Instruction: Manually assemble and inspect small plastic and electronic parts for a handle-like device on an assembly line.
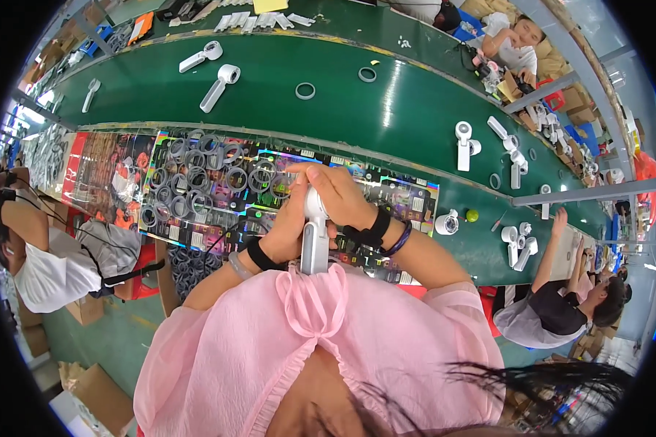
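Close in front of my chest, a white handheld fan [315,247] with a grey-fronted handle stands between my two hands, its handle pointing down toward me. My left hand [287,230] closes round the left side of its round head. From the right, my right hand [345,198] wraps over the top of the head, the fingers of both hands meeting there. Most of the fan's head is hidden under the palms and fingers. Several loose grey rings [195,159] lie heaped just left of my hands on a shiny printed sheet [415,207].
Beyond the sheet runs a green conveyor belt [270,116] carrying a handheld fan [220,87], a single grey ring [366,68] and more fans at the right. A metal post [583,193] crosses at right. Co-workers sit left [51,269], right [561,306] and across the belt [516,47].
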Available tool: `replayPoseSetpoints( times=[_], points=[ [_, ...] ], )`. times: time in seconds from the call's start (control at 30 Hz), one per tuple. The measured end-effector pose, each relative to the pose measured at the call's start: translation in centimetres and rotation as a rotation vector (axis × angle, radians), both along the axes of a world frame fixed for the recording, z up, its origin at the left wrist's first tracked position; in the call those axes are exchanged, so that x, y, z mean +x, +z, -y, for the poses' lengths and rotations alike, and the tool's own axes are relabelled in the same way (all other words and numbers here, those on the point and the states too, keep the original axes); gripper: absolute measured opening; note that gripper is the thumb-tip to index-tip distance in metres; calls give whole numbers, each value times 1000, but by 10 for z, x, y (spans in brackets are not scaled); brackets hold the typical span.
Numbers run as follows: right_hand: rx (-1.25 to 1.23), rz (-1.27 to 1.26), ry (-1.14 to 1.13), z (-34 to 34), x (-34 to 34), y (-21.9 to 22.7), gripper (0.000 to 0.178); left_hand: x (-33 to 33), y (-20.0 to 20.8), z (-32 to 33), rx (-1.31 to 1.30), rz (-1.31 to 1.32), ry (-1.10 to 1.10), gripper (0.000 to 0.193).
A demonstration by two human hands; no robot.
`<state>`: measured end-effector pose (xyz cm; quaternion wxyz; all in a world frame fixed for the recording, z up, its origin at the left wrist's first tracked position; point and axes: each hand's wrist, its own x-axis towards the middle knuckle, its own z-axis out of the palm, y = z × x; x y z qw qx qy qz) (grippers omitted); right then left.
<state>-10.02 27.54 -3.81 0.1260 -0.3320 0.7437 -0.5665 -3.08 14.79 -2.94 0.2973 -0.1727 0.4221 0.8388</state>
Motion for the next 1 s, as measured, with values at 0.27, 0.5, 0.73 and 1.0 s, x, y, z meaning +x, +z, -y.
replayPoseSetpoints(
  times=[0.27,0.5,0.73,1.0],
  points=[
    [-10,-172,-37,-8,2,-3,35,-8,-7,-1,33,29,-42,74],
    [-26,-60,-266,1,-1,-22,25,-17,-13,-1,-93,-59,6,69],
    [220,-99,-340,1,-66,-51,25,-56,-59,26,22,66,-203,45],
    [537,-179,-378,-36,-229,-147,48,-168,-121,107,-32,104,154,29]
  ],
)
